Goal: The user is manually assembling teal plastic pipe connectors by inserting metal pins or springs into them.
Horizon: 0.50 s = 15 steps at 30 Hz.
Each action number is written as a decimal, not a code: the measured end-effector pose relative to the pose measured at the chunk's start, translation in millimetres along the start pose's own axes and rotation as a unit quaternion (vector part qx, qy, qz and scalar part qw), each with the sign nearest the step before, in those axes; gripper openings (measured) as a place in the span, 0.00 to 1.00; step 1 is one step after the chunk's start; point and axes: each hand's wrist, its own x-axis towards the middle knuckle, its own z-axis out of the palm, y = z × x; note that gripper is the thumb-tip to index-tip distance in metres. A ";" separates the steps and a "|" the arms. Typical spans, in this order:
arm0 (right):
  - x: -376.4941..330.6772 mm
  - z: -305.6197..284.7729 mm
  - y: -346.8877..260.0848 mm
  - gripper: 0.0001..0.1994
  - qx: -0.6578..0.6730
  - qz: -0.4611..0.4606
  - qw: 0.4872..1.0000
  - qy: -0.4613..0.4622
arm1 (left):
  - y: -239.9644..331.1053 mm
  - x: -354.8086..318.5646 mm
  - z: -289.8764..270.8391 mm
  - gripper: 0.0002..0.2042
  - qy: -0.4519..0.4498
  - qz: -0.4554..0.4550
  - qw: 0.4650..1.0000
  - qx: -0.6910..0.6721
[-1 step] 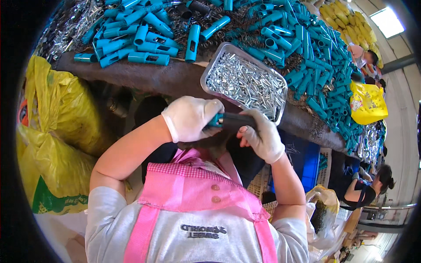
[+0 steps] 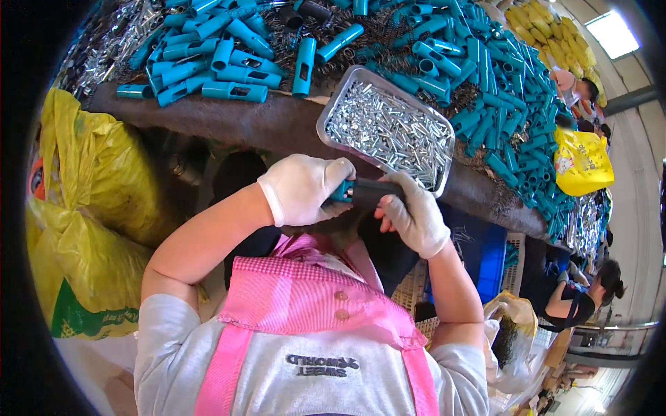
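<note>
My left hand (image 2: 304,188), in a white glove, is closed round a teal tube (image 2: 340,192), of which only a short end shows. My right hand (image 2: 417,220), gloved too but with some bare fingertips, grips a black cylindrical piece (image 2: 373,190) that lines up end to end with the teal tube. A bit of shiny metal shows where the two meet; the rest is hidden by my hands. Just beyond my hands, a clear tray (image 2: 325,125) of small silvery metal pins (image 2: 388,125) rests at the bench edge.
Teal slotted tubes (image 2: 236,91) and dark coil springs (image 2: 277,41) are heaped across the bench (image 2: 201,123). Yellow sacks (image 2: 97,173) stand at the left. A blue crate (image 2: 494,260) sits below the bench at right. A co-worker (image 2: 579,298) sits further right, near a yellow bag (image 2: 583,163).
</note>
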 end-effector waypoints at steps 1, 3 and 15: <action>2.5 -0.8 7.8 0.20 0.012 -0.100 0.994 0.033 | 1.4 0.2 -1.5 0.19 -0.017 -0.020 1.000 -0.011; 3.5 3.9 13.8 0.21 0.100 -0.222 0.966 0.092 | -1.8 -0.2 -1.1 0.21 -0.014 -0.068 0.996 -0.055; 4.3 -1.4 27.3 0.19 0.132 -0.044 0.989 0.046 | 3.4 4.4 -4.3 0.21 -0.077 -0.104 0.990 -0.064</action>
